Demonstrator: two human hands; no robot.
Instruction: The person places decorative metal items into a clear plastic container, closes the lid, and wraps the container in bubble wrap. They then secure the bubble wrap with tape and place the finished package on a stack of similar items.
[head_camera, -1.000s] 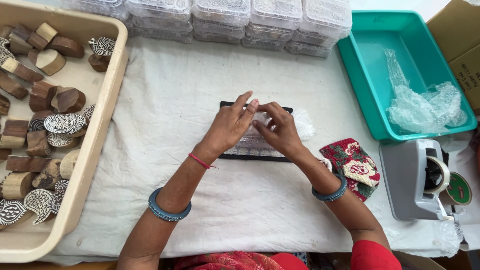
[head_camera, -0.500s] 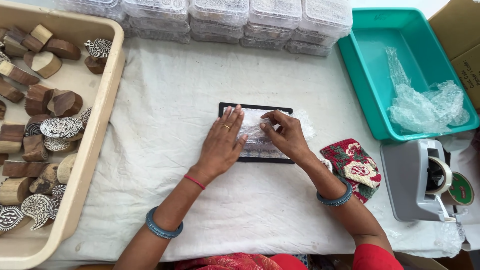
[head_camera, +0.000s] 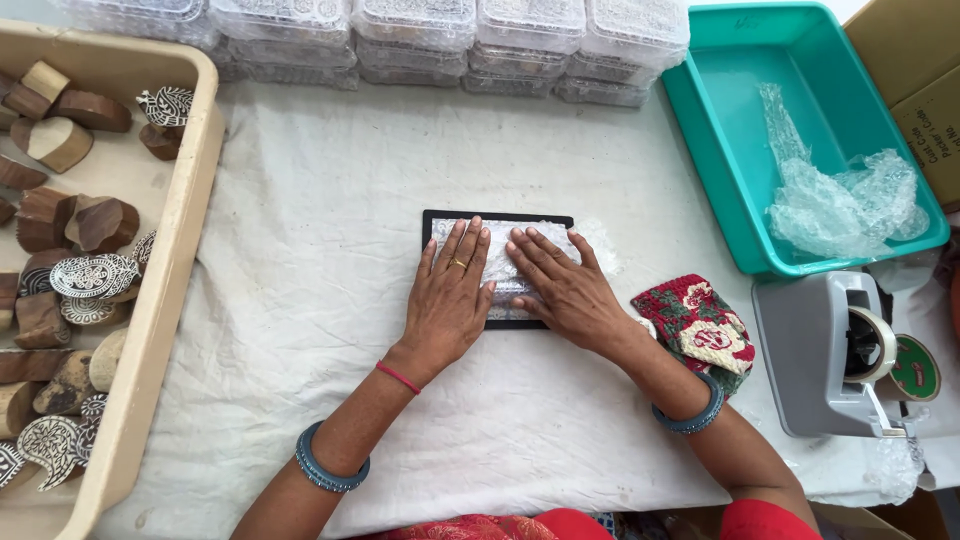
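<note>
We've got the desk (head_camera: 300, 300) under a white cloth, a beige tray (head_camera: 170, 300) of carved wooden blocks (head_camera: 90, 275) on its left, a teal bin (head_camera: 730, 120) with loose bubble wrap (head_camera: 845, 195) on the right, and a grey tape dispenser (head_camera: 840, 360) below that. Dead centre sits a flat black-edged package (head_camera: 500, 222) wrapped in bubble wrap. Our left hand (head_camera: 450, 300) and right hand (head_camera: 560, 285) lie side by side on it, palms down, fingers spread flat, pressing rather than gripping.

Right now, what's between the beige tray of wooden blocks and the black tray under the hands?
Only bare white cloth lies between the beige tray and the black tray, seen from the head camera.
</note>
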